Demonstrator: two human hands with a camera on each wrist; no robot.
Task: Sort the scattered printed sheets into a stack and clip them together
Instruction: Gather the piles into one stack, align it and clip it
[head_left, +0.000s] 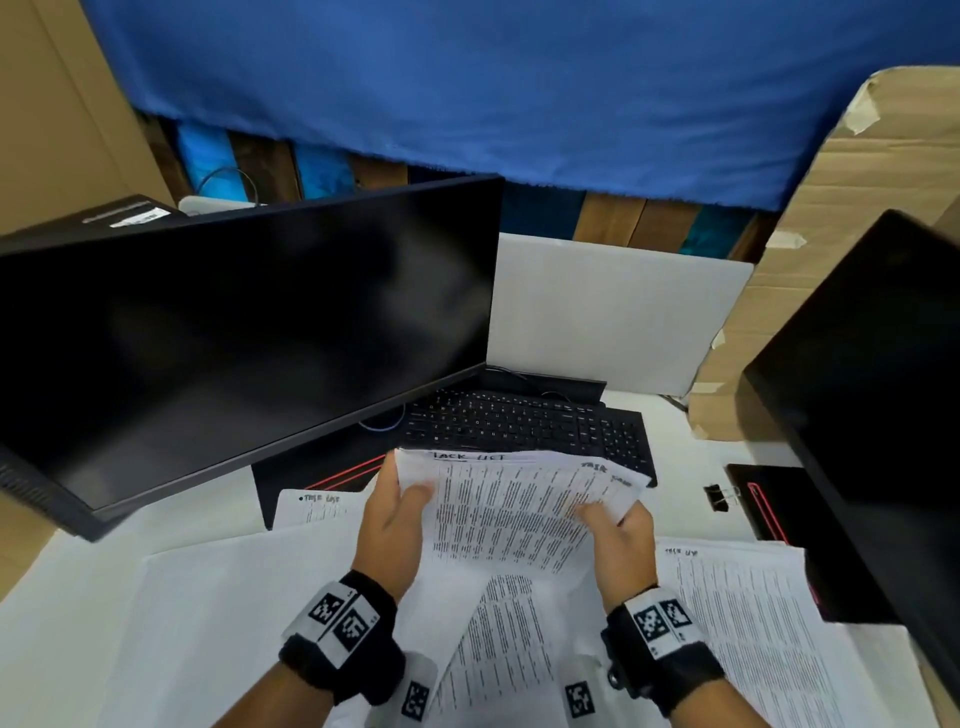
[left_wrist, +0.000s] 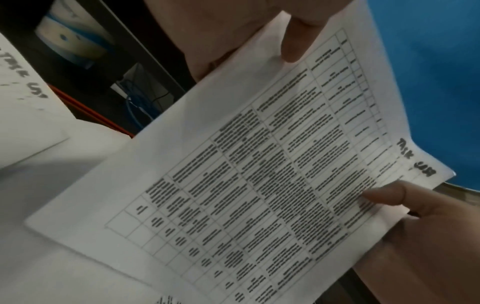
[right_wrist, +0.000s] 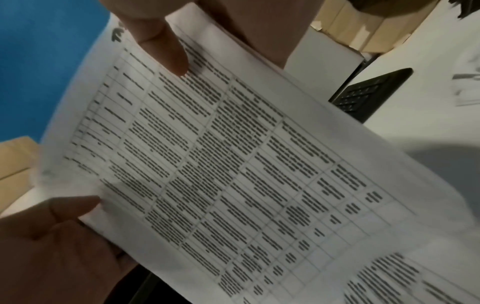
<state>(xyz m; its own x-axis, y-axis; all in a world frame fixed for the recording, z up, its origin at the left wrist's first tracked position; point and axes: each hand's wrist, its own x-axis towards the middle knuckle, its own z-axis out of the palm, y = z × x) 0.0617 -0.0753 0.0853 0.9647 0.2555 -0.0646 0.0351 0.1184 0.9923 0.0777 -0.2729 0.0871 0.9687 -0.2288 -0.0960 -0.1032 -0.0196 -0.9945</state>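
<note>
A bundle of printed table sheets (head_left: 511, 506) is lifted above the table, tilted toward me. My left hand (head_left: 400, 512) grips its left edge, thumb on top. My right hand (head_left: 613, 525) grips the right edge the same way. In the left wrist view the bundle (left_wrist: 259, 174) fills the frame, with handwriting at its top corner. The right wrist view shows the same bundle (right_wrist: 233, 164) between both thumbs. More printed sheets lie on the table: left (head_left: 208, 597), middle (head_left: 511, 639), right (head_left: 753, 613). A black binder clip (head_left: 719, 496) lies on the table to the right.
A dark monitor (head_left: 249, 338) leans over the left of the white table (head_left: 691, 431), and a second one (head_left: 883, 389) stands at the right. A black keyboard (head_left: 524, 421) lies just behind the held bundle. A black pad with red trim (head_left: 766, 499) sits beside the clip. Cardboard (head_left: 857, 182) rises at the back right.
</note>
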